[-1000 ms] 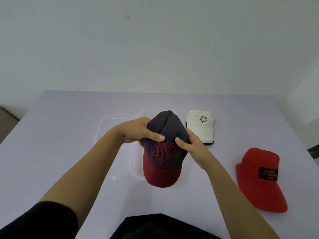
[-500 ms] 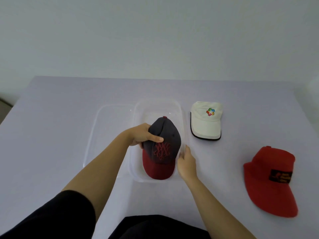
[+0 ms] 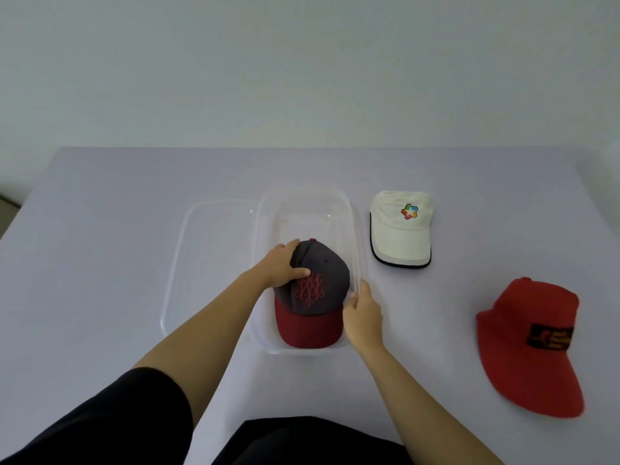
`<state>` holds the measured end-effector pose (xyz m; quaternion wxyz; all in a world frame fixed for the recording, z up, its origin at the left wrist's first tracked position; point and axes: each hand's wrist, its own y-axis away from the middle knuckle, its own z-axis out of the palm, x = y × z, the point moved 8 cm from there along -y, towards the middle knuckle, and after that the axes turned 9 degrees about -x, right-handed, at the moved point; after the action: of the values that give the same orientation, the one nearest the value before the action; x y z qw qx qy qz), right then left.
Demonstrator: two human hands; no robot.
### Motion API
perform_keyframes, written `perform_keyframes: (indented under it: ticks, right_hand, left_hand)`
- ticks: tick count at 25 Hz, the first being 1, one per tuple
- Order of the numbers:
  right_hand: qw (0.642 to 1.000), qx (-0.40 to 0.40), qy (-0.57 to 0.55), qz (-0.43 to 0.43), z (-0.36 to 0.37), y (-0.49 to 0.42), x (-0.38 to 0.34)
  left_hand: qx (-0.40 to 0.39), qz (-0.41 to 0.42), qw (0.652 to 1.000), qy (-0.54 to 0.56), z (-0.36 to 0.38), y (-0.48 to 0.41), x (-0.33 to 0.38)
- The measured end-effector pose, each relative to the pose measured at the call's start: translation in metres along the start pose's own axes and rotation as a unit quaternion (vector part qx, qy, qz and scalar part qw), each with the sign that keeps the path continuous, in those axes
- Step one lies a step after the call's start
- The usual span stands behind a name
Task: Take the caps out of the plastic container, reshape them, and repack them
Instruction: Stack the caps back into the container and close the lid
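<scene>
A dark grey cap (image 3: 318, 286) with a maroon brim and red embroidery lies in the near end of the clear plastic container (image 3: 307, 204), brim toward me. My left hand (image 3: 283, 265) grips the cap's crown on its left side. My right hand (image 3: 364, 317) rests against the container's right wall next to the cap's brim, fingers curled on the rim. A white cap (image 3: 401, 229) with a coloured logo lies on the table right of the container. A red cap (image 3: 530, 344) with a black patch lies further right, nearer me.
The container's clear lid (image 3: 208, 263) lies flat on the table, touching the container's left side. The lilac table (image 3: 100, 229) runs back to a plain pale wall. My dark sleeve and clothing fill the bottom edge.
The grey cap went from being held up in both hands down into the container. My right hand let go of the cap and moved to the container's right wall.
</scene>
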<state>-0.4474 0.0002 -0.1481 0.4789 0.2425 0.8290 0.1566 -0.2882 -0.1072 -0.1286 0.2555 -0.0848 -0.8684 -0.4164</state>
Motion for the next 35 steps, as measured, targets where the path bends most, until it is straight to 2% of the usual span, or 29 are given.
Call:
perform_keyframes:
  ticks: [5,10,14,16,19,21,24,27,31,35]
  right_hand:
    - [0.997,-0.032,-0.055,-0.044,-0.008,0.005,-0.011]
    - [0.982,0.036,-0.145,-0.117,-0.075,0.026,-0.026]
    - [0.97,0.144,-0.132,-0.146,-0.157,0.037,0.0]
    - [0.962,0.193,-0.128,-0.147,-0.197,0.039,0.024]
    - [0.957,0.238,-0.129,-0.105,-0.259,0.036,0.076]
    - [0.972,0.202,-0.101,-0.061,-0.287,0.024,0.12]
    - [0.997,0.055,-0.052,-0.006,-0.293,0.003,0.176]
    - [0.997,-0.05,-0.057,-0.01,-0.283,-0.011,0.202]
    - [0.995,-0.048,-0.081,-0.022,-0.276,-0.02,0.212]
    - [0.996,-0.014,-0.073,-0.04,-0.276,-0.019,0.213]
  left_hand:
    - [0.058,0.022,0.996,-0.065,-0.01,0.028,0.03]
    - [0.139,0.121,0.982,-0.042,-0.008,0.052,0.108]
    - [0.111,0.187,0.976,-0.003,0.035,0.048,0.187]
    - [0.079,0.185,0.98,0.012,0.065,0.034,0.216]
    - [0.003,0.168,0.982,0.085,0.12,0.005,0.245]
    - [-0.054,0.137,0.98,0.132,0.156,-0.015,0.252]
    - [-0.104,0.088,0.977,0.166,0.199,-0.039,0.255]
    - [-0.121,0.093,0.968,0.199,0.225,-0.057,0.271]
    - [-0.115,0.091,0.939,0.312,0.236,-0.071,0.283]
    - [-0.189,0.041,0.917,0.35,0.248,-0.077,0.284]
